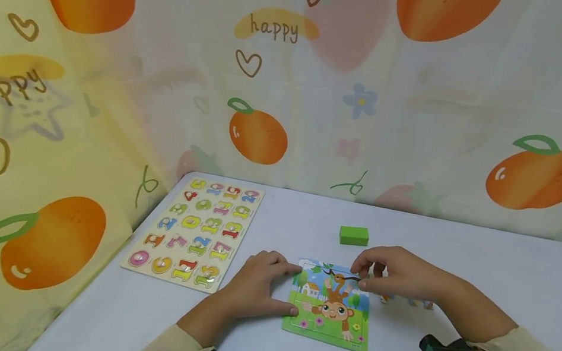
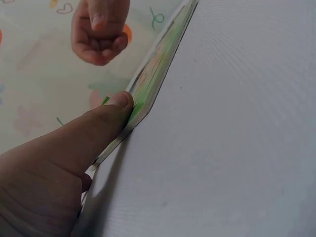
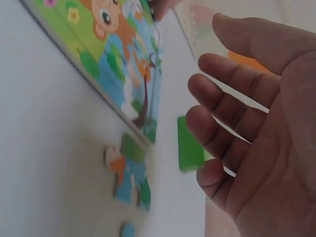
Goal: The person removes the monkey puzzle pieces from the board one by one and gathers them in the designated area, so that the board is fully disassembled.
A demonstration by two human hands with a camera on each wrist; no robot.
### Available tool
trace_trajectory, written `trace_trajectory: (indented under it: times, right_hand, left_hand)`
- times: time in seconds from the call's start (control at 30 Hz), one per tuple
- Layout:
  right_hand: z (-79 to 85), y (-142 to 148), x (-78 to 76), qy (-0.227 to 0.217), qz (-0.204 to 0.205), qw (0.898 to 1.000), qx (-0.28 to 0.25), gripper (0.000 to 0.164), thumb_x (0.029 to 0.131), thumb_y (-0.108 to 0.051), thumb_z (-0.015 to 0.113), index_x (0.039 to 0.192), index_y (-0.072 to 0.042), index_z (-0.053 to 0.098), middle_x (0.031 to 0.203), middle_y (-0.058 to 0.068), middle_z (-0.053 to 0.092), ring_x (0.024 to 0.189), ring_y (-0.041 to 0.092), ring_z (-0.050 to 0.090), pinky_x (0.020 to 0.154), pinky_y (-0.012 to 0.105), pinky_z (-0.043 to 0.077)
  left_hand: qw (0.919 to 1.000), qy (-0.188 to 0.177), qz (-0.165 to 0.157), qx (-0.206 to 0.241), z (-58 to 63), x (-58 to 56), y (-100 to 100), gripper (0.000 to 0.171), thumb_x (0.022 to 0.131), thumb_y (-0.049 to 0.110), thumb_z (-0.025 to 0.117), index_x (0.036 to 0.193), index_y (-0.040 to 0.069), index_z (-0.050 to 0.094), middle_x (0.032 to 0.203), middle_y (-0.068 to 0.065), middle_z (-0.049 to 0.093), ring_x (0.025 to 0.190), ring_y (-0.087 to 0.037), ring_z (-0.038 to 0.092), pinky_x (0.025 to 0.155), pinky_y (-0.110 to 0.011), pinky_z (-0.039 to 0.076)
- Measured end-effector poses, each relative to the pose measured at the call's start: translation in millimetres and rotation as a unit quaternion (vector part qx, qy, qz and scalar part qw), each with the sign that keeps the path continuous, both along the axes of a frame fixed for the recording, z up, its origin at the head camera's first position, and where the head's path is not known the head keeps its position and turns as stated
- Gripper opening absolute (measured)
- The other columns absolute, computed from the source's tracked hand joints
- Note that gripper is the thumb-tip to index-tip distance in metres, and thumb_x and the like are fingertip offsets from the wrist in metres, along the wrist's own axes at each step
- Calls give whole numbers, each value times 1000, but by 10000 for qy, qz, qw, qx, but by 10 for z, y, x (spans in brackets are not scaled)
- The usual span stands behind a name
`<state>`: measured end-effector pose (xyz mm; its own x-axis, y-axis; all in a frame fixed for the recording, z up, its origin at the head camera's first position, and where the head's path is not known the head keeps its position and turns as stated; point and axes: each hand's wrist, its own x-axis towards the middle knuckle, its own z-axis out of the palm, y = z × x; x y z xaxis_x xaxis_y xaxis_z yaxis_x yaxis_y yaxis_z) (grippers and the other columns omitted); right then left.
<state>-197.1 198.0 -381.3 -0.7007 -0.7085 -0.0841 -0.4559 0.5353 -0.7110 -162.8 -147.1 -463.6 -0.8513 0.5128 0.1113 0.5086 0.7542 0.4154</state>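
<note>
A monkey jigsaw puzzle in a flat tray lies on the white table. My left hand rests at its left edge, thumb on the lower left corner area and a finger along the upper left. Above the upper right corner hovers my right hand; its fingers are loosely bent, with nothing between them and the thumb. Just right of the puzzle, partly hidden under that hand in the head view, lie loose puzzle pieces with blue, green and orange print.
A number board with coloured numerals lies at the table's left side. Behind the puzzle sits a green block. Fruit-printed cloth hangs along the back and left of the table.
</note>
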Motion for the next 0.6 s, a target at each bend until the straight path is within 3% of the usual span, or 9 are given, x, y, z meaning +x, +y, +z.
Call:
trace_trajectory:
  times: [0.37, 0.6]
  right_hand:
    - [-187, -528, -7, -586, -40, 9981, -197, 18, 100, -20, 74, 116, -11, 75, 100, -3, 67, 88, 20, 62, 78, 30, 53]
    - [-339, -742, 2, -216, -1, 9997, -93, 28, 97, -22, 77, 123, -12, 75, 118, -2, 69, 92, 11, 60, 84, 30, 52]
  left_hand:
    - [10000, -57, -23, 52, 5, -13, 1, 80, 79, 68, 86, 147, 32, 66, 123, 12, 59, 109, -10, 49, 95, -37, 42]
    - [10000, -20, -44, 47, 11, -18, -7, 80, 79, 67, 87, 147, 31, 66, 122, 12, 59, 109, -10, 49, 95, -36, 42]
